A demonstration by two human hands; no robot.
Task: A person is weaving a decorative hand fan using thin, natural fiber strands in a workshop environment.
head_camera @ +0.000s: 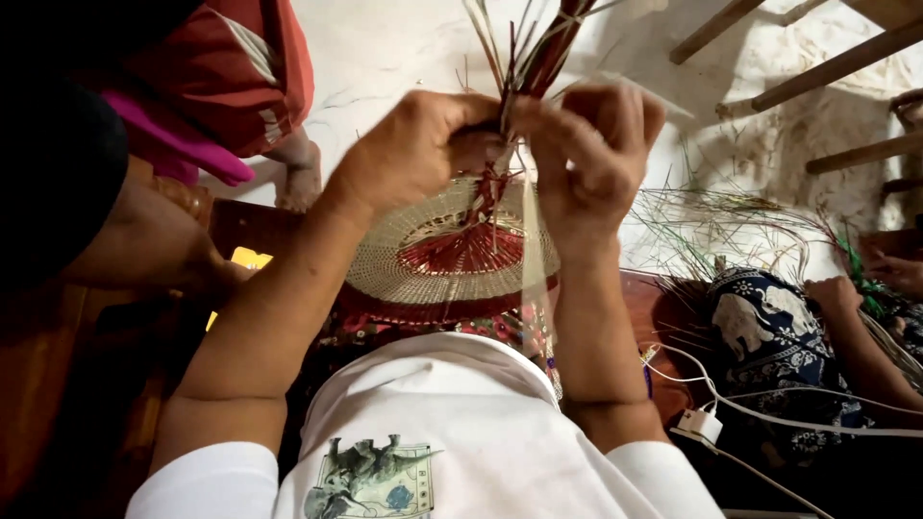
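A round woven piece (pixel 433 264), tan with a red centre and red rim, rests on my lap. A bundle of red and pale straw strands (pixel 524 58) rises from its middle. My left hand (pixel 409 149) pinches the bundle's base from the left. My right hand (pixel 591 154) grips the strands from the right, fingers curled, and a pale strip (pixel 532 250) hangs down from it over the woven piece.
A person in red and pink cloth (pixel 212 77) sits at the left, bare foot (pixel 300 178) on the white floor. Another person in blue patterned cloth (pixel 769 332) works straw at the right. Loose straw (pixel 716 216), white cables with a plug (pixel 702 423) and wooden bars (pixel 827 67) lie around.
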